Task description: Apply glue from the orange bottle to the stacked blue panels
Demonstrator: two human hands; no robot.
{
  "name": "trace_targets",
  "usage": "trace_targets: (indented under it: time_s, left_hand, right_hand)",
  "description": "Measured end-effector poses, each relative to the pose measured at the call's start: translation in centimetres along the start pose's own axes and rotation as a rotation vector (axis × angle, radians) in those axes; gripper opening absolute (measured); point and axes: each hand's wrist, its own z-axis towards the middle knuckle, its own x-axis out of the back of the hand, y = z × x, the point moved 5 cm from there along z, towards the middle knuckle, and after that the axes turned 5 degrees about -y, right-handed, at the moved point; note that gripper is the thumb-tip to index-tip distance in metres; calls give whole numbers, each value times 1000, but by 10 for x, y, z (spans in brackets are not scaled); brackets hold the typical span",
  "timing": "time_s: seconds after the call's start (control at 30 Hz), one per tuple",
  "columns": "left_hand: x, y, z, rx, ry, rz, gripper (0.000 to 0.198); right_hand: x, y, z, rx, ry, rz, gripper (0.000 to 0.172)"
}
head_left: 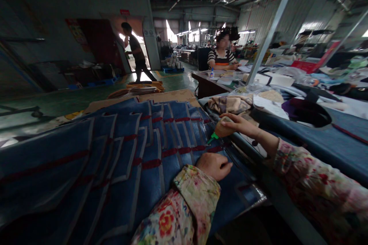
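My right hand (234, 125) is wrapped round a squeeze bottle (213, 137) with a green nozzle. The nozzle points down and left, close over the blue panels (115, 183); contact is not clear. These panels overlap in staggered rows, with grey edges and dark red stripes. My left hand (214, 166) rests on them just below the nozzle, its fingers curled closed. Whatever lies inside those fingers, if anything, is hidden. Both my sleeves are flowered.
Brown cardboard (184, 97) lies under the far panels. A patterned cloth (230, 104) and a large blue piece (345, 134) lie to the right. A slanted metal pole (271, 26) rises there. One person sits at a dark desk (211, 86); another walks near the doorway.
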Motion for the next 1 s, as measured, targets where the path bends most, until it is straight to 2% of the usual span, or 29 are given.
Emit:
trace_targets:
  time_s: [0.3,0.47,0.67,0.83,1.0]
  left_hand:
    - [-4,-3,1,-16,30,-20,30]
    - [-4,-3,1,-3,15,-7,31]
    - [-3,-3,2,5,-14,-11,29]
    - [-1,-2,1,14,-21,-27,29]
    - [-2,-2,1,6,-20,-19,29]
  right_hand:
    - [-3,-9,-7,21,9,-71,54]
    - [1,0,7,138,179,-82,54]
    - [8,-3,14,144,310,-31,55]
    - [6,-14,20,180,353,-64,53]
    - [1,-7,37,194,357,-67,51]
